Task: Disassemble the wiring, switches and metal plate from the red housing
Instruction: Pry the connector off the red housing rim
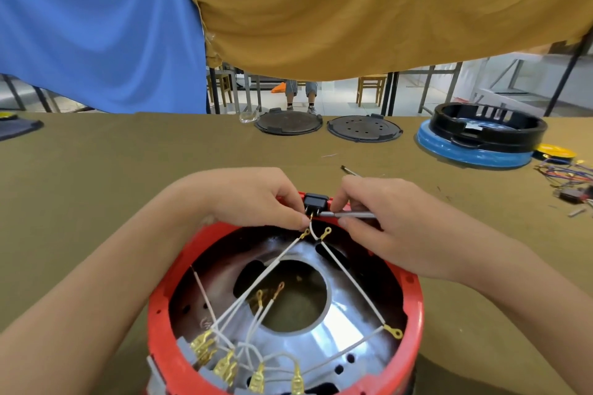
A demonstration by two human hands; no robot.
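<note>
The red housing [414, 314] lies open side up in front of me, with a shiny metal plate [346, 327] inside it. White wires [353, 282] with brass terminals cross the plate. Grey switches with brass connectors [224, 365] line the near rim. A black socket [316, 202] sits on the far rim. My left hand [253, 199] pinches a wire terminal at the socket's pins. My right hand [394, 224] grips a grey screwdriver [349, 214] whose tip meets the socket.
On the olive table at the back lie two dark round lids [288, 123] [364, 128] and a black ring on a blue base [481, 138]. A pile of coloured wires [564, 176] sits at the right edge. A person's legs stand beyond the table.
</note>
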